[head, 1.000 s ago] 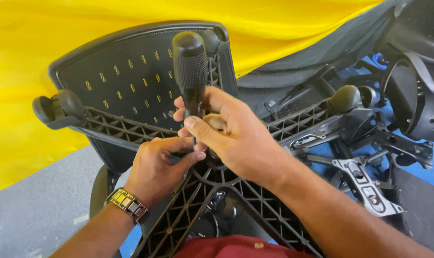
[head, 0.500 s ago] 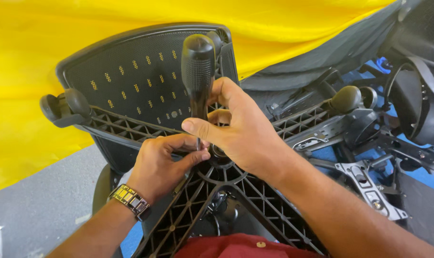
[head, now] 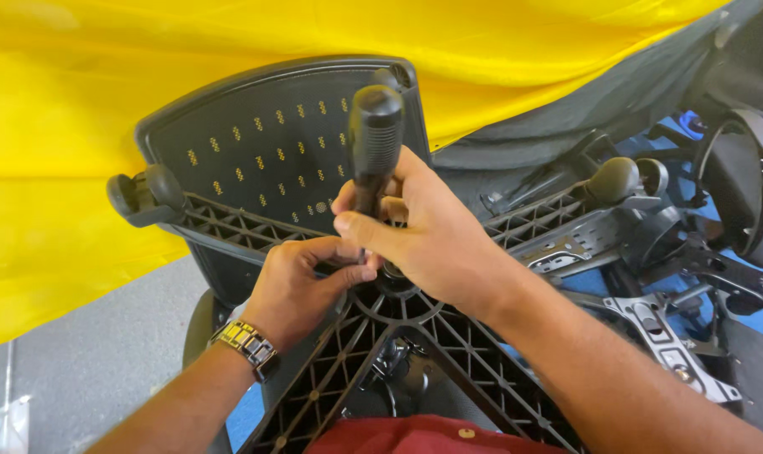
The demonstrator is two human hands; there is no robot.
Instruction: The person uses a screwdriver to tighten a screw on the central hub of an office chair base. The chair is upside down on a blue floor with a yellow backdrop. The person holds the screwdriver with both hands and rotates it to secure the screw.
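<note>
While a yellow cloth [head: 104, 126] fills the upper left of the frame, the black star-shaped chair base [head: 449, 353] lies upturned across the middle, ribbed arms spreading from its hub, a caster [head: 142, 195] at left and another caster [head: 614, 178] at right. Behind it stands a black mesh chair panel [head: 264, 143]. Right hand [head: 428, 235] is clenched around the lower handle of a black screwdriver [head: 375, 134], held upright at frame centre with its shaft going down to the hub. Left hand [head: 302, 286], with a wristwatch [head: 247, 346], pinches at the shaft's foot; the tip is hidden. I judge it best to keep the tool plumb and press straight down. Grey floor [head: 87, 353] shows lower left; loose metal chair brackets [head: 667, 345] lie lower right.
</note>
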